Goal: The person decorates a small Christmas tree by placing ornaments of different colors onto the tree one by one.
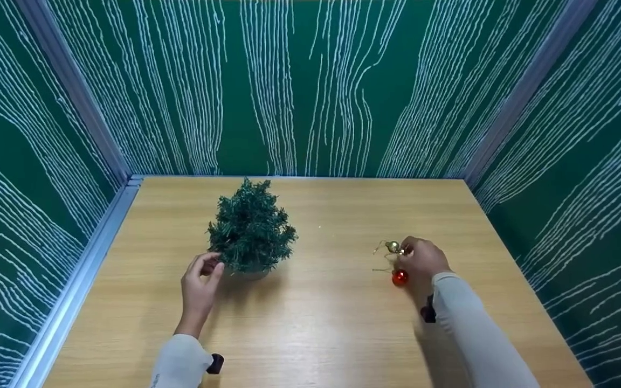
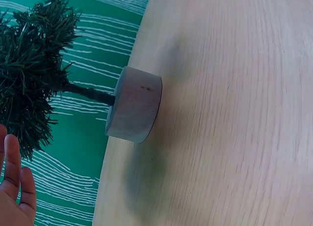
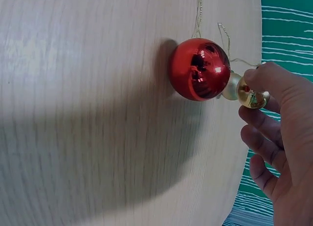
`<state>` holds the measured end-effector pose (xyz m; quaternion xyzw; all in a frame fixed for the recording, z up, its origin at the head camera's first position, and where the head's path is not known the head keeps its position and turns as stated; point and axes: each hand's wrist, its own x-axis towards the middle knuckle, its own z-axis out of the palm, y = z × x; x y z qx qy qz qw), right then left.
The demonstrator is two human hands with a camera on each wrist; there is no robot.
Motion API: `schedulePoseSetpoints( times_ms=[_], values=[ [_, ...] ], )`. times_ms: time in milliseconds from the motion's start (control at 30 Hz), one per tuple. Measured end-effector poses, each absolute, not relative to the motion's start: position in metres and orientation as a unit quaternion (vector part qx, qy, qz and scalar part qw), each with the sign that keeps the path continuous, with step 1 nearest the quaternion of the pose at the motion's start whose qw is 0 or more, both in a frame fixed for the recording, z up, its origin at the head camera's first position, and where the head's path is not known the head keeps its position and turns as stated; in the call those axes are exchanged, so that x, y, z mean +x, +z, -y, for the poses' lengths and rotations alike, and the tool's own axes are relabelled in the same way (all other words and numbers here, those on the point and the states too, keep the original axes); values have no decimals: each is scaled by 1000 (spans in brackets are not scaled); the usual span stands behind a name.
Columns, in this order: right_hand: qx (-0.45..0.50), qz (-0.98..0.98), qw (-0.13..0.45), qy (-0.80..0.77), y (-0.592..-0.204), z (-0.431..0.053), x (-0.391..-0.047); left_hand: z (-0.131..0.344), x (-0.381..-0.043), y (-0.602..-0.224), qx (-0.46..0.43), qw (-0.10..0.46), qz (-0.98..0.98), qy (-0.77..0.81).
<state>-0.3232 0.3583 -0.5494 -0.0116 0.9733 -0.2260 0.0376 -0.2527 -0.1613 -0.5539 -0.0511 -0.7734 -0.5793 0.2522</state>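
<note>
Right of the bushy dark-green Christmas tree [image 1: 251, 226], we see the right hand [image 1: 423, 258] pinching a shiny gold bauble [image 3: 252, 96]; beside it are a glossy red bauble [image 3: 199, 69] and a second gold bauble [image 3: 231, 87]. At the tree's left, the left hand [image 1: 200, 285] is relaxed and empty.

Head view looks forward and down; both closer wrist views share its tabletop [image 1: 310, 339].

Right of the tree [image 1: 251, 223], passage is afforded across tabletop [image 1: 332, 312], blocked farther right by a red bauble [image 1: 400, 278] and the right hand [image 1: 423, 258].
</note>
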Motion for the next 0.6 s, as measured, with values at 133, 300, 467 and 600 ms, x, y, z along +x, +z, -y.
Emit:
schedulePoseSetpoints(
  times_ms=[133,300,467,600],
  values=[
    [-6,-972,18,-236,-550,-359,-320,160,-253,-555,-41,240,776,-582],
    [12,-965,11,-260,-552,-360,-316,155,-249,-546,-24,233,781,-579],
    [31,-960,2,-280,-556,-359,-312,148,-237,-523,-28,234,787,-570],
    [28,-955,-16,-295,-558,-357,-309,146,-234,-517,-29,232,790,-566]
  ],
)
